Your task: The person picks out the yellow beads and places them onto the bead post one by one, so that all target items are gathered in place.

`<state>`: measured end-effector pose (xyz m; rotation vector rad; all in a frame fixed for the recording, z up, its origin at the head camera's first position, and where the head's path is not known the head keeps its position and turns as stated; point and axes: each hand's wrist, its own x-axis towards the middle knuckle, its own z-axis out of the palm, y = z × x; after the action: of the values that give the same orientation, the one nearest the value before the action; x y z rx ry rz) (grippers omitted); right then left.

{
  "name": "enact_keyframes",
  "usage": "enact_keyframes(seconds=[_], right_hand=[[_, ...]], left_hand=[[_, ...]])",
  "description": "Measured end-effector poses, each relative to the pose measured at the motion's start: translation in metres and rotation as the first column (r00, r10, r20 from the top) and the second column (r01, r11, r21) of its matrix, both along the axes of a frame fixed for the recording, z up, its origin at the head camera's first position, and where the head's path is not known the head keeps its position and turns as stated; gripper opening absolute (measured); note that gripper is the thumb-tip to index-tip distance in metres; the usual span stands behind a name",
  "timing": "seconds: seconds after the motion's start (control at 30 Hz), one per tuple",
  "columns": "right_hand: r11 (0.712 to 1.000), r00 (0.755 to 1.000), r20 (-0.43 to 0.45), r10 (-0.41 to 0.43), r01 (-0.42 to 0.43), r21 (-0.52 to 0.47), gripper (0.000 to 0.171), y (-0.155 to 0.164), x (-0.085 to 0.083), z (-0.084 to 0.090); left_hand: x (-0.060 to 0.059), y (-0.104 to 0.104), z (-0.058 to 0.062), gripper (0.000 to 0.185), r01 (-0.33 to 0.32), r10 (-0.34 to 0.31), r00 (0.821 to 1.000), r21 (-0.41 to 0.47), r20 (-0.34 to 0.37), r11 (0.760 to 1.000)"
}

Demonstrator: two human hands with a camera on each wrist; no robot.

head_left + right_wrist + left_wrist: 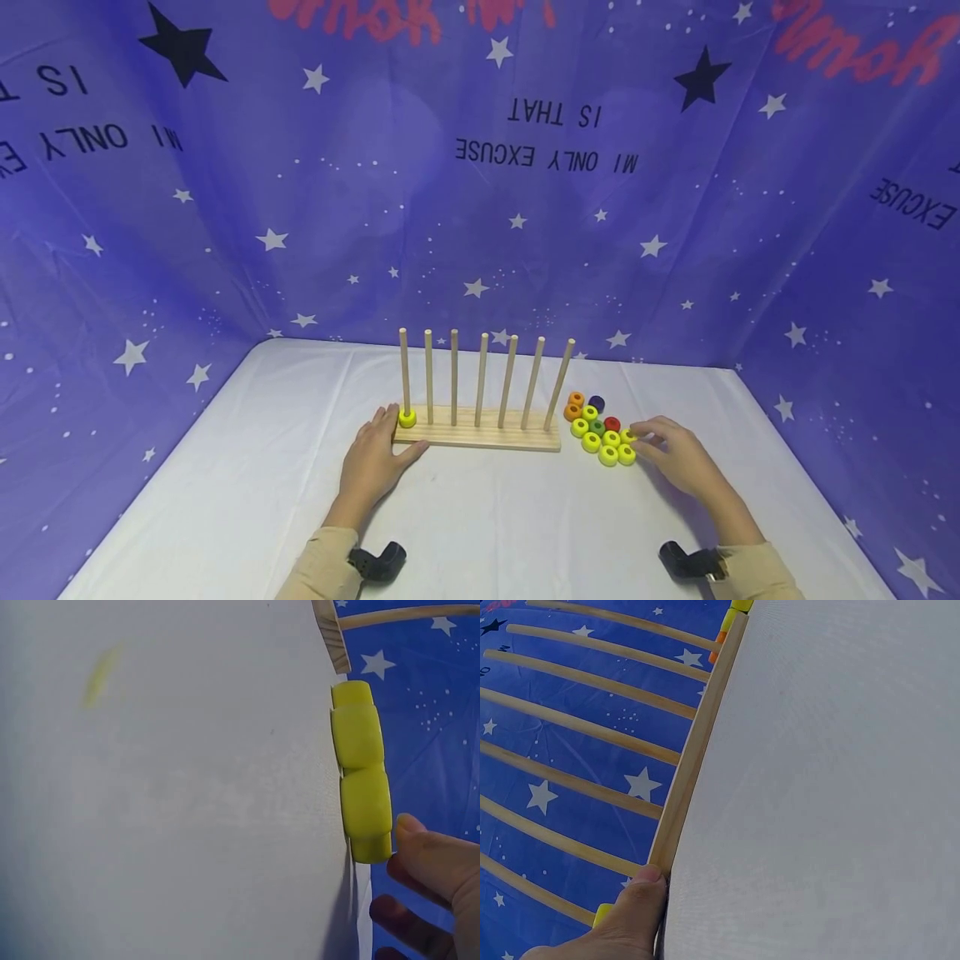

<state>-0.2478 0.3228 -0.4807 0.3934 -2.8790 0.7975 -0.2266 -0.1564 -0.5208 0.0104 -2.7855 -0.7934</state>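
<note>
A wooden peg stand (480, 437) with several upright pegs stands on the table, one yellow bead (407, 418) at the foot of its leftmost peg. My left hand (373, 462) grips the stand's left end, thumb along the front edge; the left wrist view shows the thumb (641, 900) against the base. To the right of the stand, my right hand (678, 457) pinches a yellow bead (628, 435) at the right side of a bead cluster, its thumb and forefinger partly covering it. In the right wrist view, thumb and fingers (427, 851) meet the row's near end.
The cluster also holds several yellow beads (591, 442), orange beads (573, 412), a green bead (597, 428), a red bead (612, 424) and a dark purple bead (596, 403). A white cloth covers the table (510, 525). Purple star-printed fabric (480, 208) hangs behind and at both sides.
</note>
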Motion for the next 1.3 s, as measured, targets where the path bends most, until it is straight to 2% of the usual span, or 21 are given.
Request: enact_keyframes(seconds=[0.33,0.8,1.3], right_hand=[[0.997,0.997,0.046,-0.058,0.055,0.054,0.032,0.002,-0.011,-0.008],[0.998,0.999,0.048,-0.006,0.003,0.061,0.04,0.0,-0.017,-0.01],[0.996,0.998,0.053,-0.014,0.01,0.083,0.036,-0.003,-0.021,-0.014]], left_hand=[[0.001,0.001,0.002,0.091,-0.001,0.001,1.0,0.011,0.003,1.0],[0.001,0.0,0.003,0.092,-0.004,0.004,1.0,0.011,0.013,1.0],[0.001,0.0,0.001,0.092,-0.006,0.006,1.0,0.013,0.013,1.0]])
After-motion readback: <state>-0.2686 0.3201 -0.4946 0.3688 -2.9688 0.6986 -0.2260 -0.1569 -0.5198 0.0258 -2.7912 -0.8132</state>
